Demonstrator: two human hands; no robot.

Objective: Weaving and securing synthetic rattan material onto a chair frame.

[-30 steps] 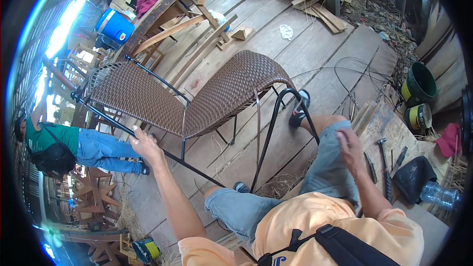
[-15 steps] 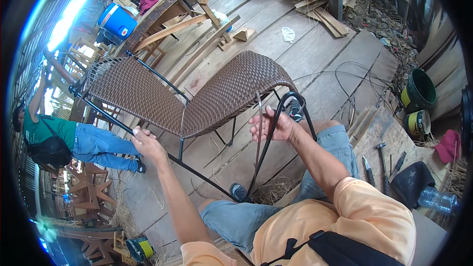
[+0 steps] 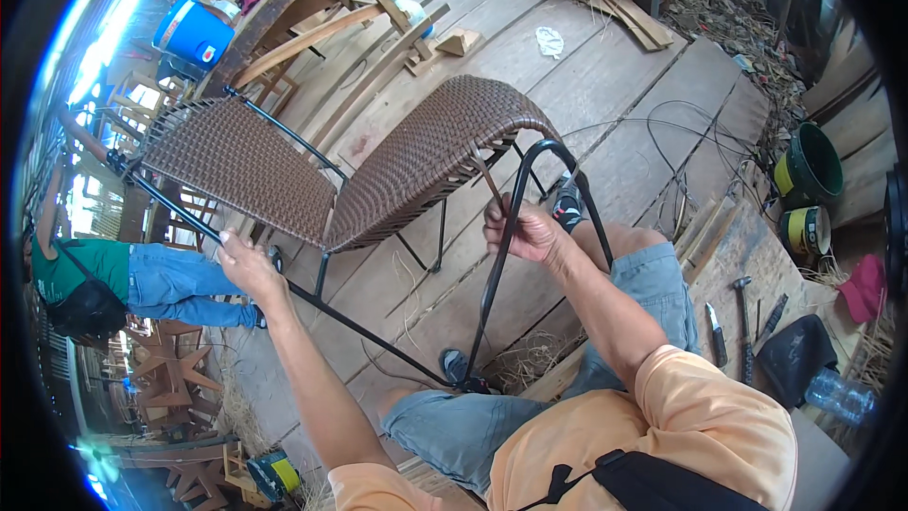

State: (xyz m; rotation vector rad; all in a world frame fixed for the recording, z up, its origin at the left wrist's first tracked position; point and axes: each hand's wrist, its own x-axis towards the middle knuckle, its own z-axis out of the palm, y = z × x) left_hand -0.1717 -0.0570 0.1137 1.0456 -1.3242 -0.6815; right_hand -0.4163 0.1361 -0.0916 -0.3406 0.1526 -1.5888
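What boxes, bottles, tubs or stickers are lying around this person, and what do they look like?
Blue barrel: far left by the wooden frames, round, blue with a small label patch.
Green bucket: right edge, round, dark green with a yellow label.
Tin: just below the bucket, round, yellow and green.
Plastic bottle: lower right, clear, lying on its side.
No screens or signs show.

Left hand (image 3: 248, 265) stretched forward-left, fingers curled shut; right hand (image 3: 525, 232) raised centre, fingers closed, elbow bent.
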